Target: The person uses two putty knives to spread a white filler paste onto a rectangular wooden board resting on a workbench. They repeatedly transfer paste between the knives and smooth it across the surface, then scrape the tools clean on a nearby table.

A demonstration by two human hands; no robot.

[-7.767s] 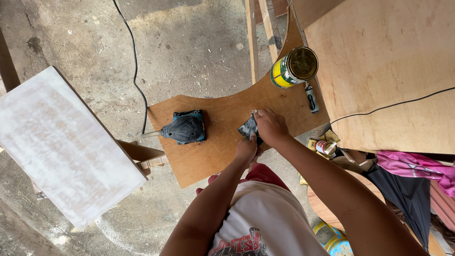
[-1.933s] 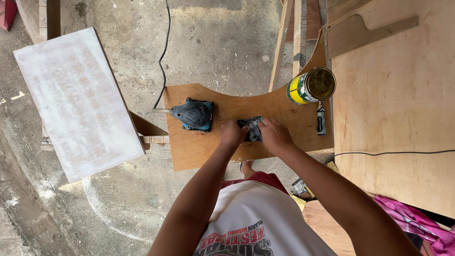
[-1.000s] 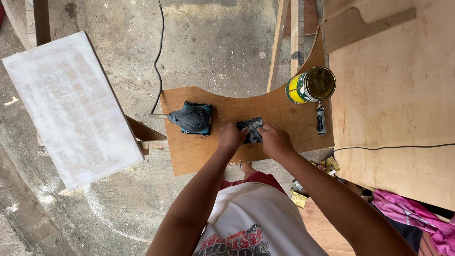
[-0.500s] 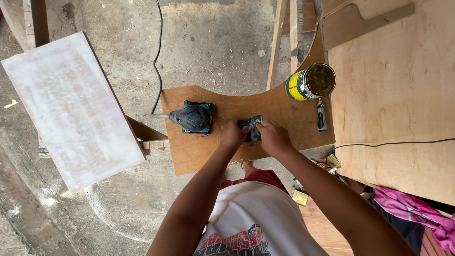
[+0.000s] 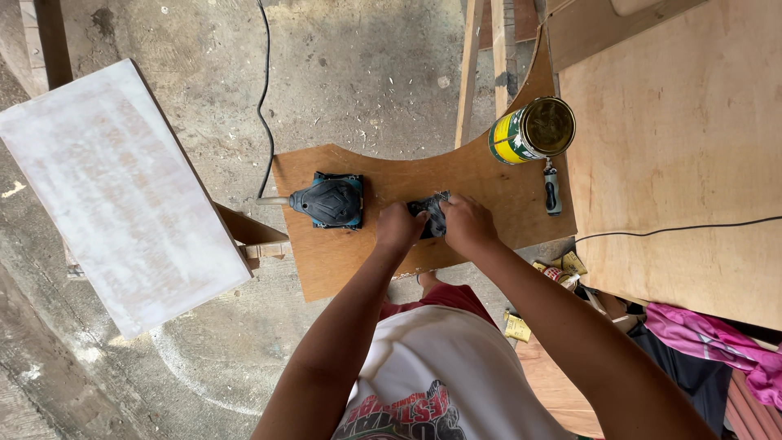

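Note:
Both of my hands grip a small dark sheet of sandpaper lying on a curved brown plywood piece. My left hand holds its left side and my right hand covers its right side. Most of the sheet is hidden under my fingers. A dark electric sander with a teal base rests on the same plywood, a short way left of my left hand.
An open yellow and green tin stands on the plywood at the right, with a small grey-handled tool below it. A white-coated board sits at left, a large plywood sheet at right. A black cable crosses the concrete floor.
My hands have drawn closer together on the sandpaper, covering more of it. The view has shifted slightly. The sander and tin stay put.

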